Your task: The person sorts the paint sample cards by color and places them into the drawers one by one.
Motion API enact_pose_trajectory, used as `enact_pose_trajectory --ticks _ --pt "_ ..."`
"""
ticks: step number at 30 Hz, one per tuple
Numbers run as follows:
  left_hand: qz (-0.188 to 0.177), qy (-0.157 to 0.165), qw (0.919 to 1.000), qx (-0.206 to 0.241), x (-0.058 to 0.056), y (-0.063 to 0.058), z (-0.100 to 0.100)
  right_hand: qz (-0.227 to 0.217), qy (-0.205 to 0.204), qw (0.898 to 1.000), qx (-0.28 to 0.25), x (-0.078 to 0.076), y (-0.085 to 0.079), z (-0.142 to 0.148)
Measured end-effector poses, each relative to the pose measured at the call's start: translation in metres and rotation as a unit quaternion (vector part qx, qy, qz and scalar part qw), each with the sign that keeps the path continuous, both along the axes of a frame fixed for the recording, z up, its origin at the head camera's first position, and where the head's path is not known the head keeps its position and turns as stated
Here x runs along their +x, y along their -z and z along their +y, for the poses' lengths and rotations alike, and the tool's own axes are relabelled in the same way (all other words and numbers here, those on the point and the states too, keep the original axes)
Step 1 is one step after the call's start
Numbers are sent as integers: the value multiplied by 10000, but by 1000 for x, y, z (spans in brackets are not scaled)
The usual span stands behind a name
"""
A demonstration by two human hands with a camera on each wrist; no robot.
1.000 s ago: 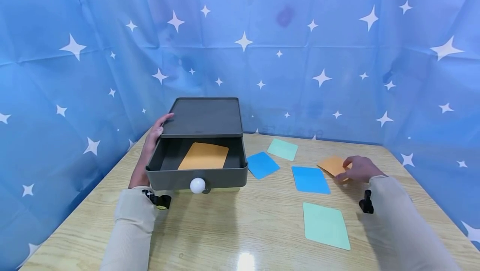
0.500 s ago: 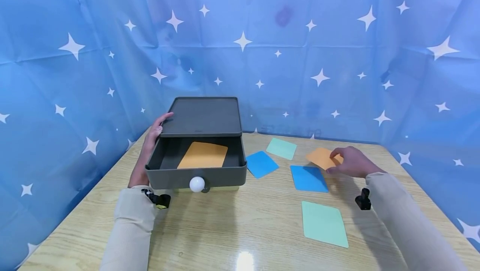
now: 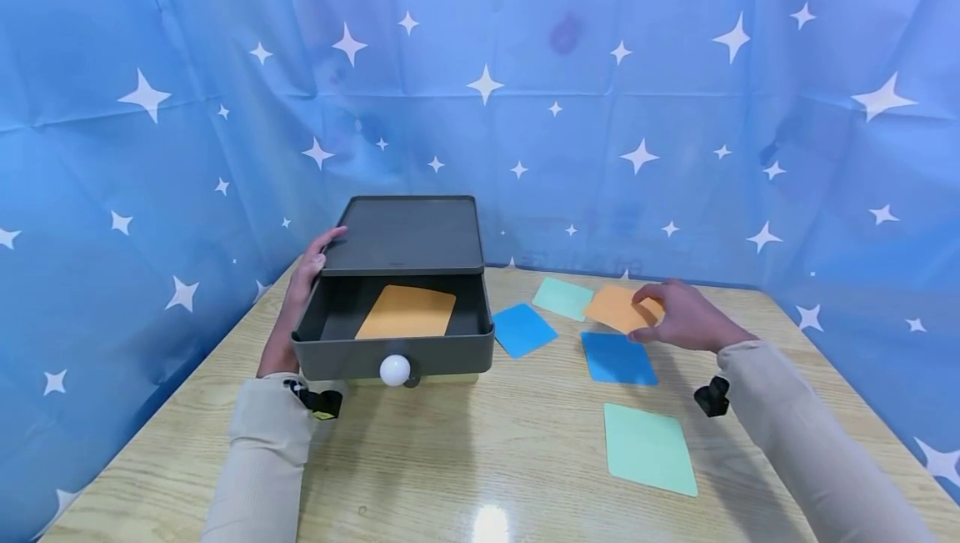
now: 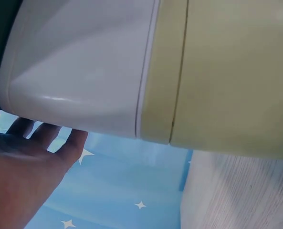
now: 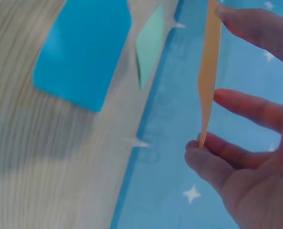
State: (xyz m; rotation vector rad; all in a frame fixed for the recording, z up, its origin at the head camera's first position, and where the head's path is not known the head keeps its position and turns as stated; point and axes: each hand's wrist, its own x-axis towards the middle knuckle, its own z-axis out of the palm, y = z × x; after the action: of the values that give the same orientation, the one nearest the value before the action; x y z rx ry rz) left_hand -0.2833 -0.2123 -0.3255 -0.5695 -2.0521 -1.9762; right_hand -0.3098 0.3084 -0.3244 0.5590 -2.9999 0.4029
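My right hand (image 3: 686, 318) pinches an orange square card (image 3: 618, 308) by its edges, above the table near a blue card. In the right wrist view this orange card (image 5: 209, 71) is seen nearly edge-on between thumb and fingers. My left hand (image 3: 300, 284) rests against the left side of a small drawer unit with a dark grey top (image 3: 405, 234); its fingers look fairly straight in the left wrist view. The unit's dark drawer (image 3: 337, 351) is pulled out, with another orange card (image 3: 412, 314) inside. A white round knob (image 3: 394, 370) sits on the drawer front.
Two blue cards, one nearer the drawer (image 3: 523, 330) and one farther right (image 3: 618, 359), lie on the wooden table (image 3: 540, 460). A mint green card (image 3: 562, 298) lies behind them, a larger mint card (image 3: 650, 449) in front. A blue starry curtain (image 3: 562, 109) surrounds the table.
My right hand has lifted the orange card from the right side of the table and carried it left, towards the drawer unit. The left hand has stayed in place.
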Motion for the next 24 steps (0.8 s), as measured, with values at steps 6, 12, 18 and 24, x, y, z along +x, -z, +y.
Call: enact_pose_trajectory --ticks 6,12,18,24 --pt "-22 31 10000 42 0 0 -1 243 -112 9996 -90 5 -6 -10" --pt "-35 76 10000 52 -1 1 -1 286 -300 9983 -407 15 -19 -26" --pt "-19 47 10000 30 -2 2 -2 163 -549 9940 -928 22 -27 -39" --pt "77 97 9999 -6 -5 5 -4 51 -791 9874 -1366 28 -37 -49"
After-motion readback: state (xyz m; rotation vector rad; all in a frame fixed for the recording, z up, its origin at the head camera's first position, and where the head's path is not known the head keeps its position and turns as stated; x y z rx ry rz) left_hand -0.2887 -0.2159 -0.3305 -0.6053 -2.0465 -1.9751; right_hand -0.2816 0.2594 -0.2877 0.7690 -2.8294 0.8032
